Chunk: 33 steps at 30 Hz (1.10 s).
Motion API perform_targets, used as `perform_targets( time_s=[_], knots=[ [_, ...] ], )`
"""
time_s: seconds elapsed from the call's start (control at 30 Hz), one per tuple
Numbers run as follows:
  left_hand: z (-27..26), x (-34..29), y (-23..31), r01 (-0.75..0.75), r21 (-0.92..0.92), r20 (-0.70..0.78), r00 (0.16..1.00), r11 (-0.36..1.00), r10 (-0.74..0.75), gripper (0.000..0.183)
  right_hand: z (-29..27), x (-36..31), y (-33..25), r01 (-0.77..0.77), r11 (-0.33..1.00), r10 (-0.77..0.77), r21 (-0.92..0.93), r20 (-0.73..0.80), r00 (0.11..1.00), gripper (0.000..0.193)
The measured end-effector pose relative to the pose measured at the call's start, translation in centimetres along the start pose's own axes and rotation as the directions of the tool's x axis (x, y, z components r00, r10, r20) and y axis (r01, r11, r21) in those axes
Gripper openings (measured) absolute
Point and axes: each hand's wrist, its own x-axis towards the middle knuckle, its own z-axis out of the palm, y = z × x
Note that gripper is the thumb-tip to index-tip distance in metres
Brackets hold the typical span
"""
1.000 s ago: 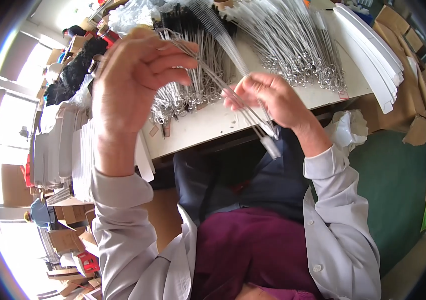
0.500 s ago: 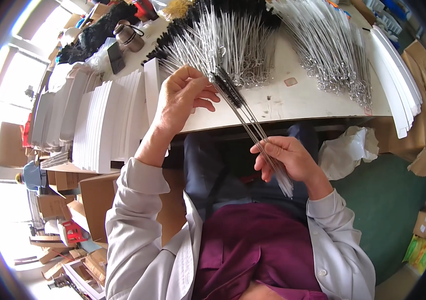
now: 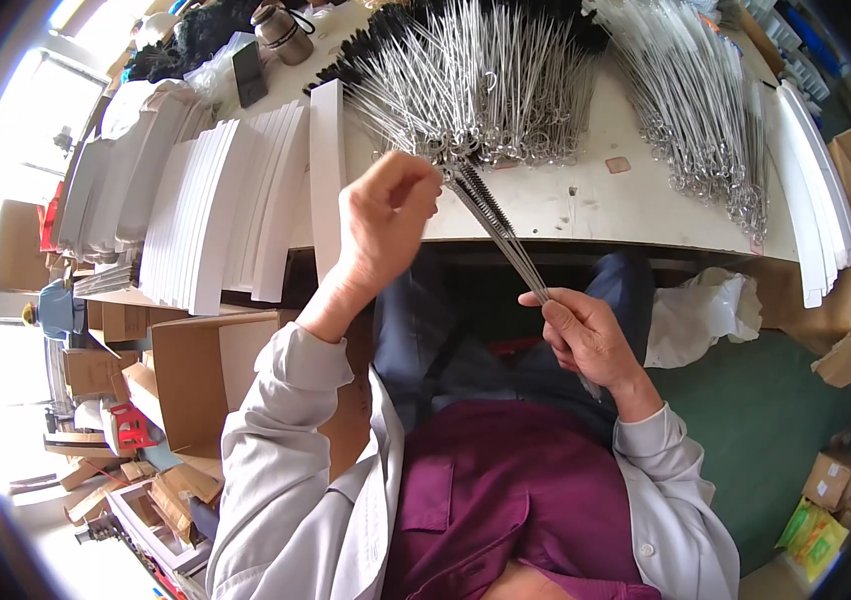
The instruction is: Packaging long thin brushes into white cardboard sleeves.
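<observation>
1. head view: the brush pile [image 3: 476,100], a fan of wire brushes with black bristles and looped stem ends, lies on the white surface [image 3: 536,207].
2. the right hand [image 3: 588,335], on the person's side of the brush pile and well apart from it, is closed around the held brushes [image 3: 521,258], a thin bundle.
3. the held brushes slant from near the front of the brush pile down to that hand; black bristles show on their upper part, bare wire stems below.
4. the left hand [image 3: 384,220], in front of the brush pile's left part, has its fingers curled beside the upper ends of the held brushes; it is blurred, and whether it grips one cannot be told.
5. right of the brush pile lie a second pile of looped wire stems [image 3: 696,115] and, farther out, long white strips [image 3: 818,200].
6. left of the brush pile are a lone white strip [image 3: 327,170], white panels [image 3: 201,215], a dark flat object [image 3: 249,75] and a metal flask [image 3: 284,38].
</observation>
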Motion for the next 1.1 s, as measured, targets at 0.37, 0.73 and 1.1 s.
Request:
perform_targets(
  time_s=[0.37,0.73,1.1],
  knots=[
    [-3.8,-4.9,-1.8,-0.196,0.677,0.005,0.965,0.710,0.262,0.038,-1.1,-0.5,2.5,-0.012,0.993,0.010,-0.113,-0.017,1.000,0.032],
    [-7.8,-4.0,-5.8,0.308,0.849,-0.196,0.938,0.428,-0.286,0.055,-0.3,-0.2,2.7,0.019,0.963,-0.028,-0.268,-0.030,0.999,0.036],
    [-6.3,-4.6,-4.4,0.471,-0.678,0.097,0.818,0.564,-0.566,0.045,1.1,-1.8,0.3,-0.027,0.969,0.069,-0.246,0.166,0.984,0.031]
  ],
)
